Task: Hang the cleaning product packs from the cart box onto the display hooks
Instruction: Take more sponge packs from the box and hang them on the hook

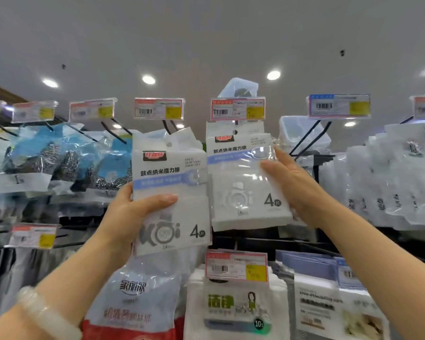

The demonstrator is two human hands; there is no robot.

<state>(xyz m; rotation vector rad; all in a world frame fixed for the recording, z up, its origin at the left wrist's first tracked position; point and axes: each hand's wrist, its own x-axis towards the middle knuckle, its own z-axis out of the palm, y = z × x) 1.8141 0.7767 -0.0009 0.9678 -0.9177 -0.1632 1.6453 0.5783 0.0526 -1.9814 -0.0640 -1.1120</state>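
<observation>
Two white sponge packs marked "4" are raised in front of the display. My left hand (135, 207) grips the left pack (172, 192) by its left edge, thumb across the front; the pack tilts a little and its top hole lies just below a black hook (168, 125). My right hand (292, 182) holds the right pack (245, 182) by its right edge, thumb on the front. That pack's header reaches up under the red price tag (238, 109), at the hook there; whether it hangs on the hook I cannot tell.
Steel scourer packs (59, 163) hang at the left, white bag packs (398, 182) at the right. Below hang a blue-and-red pack (132, 298), a white cloth pack (236, 303) and more price tags (236, 267). Black hooks (312, 138) jut out toward me along the top row.
</observation>
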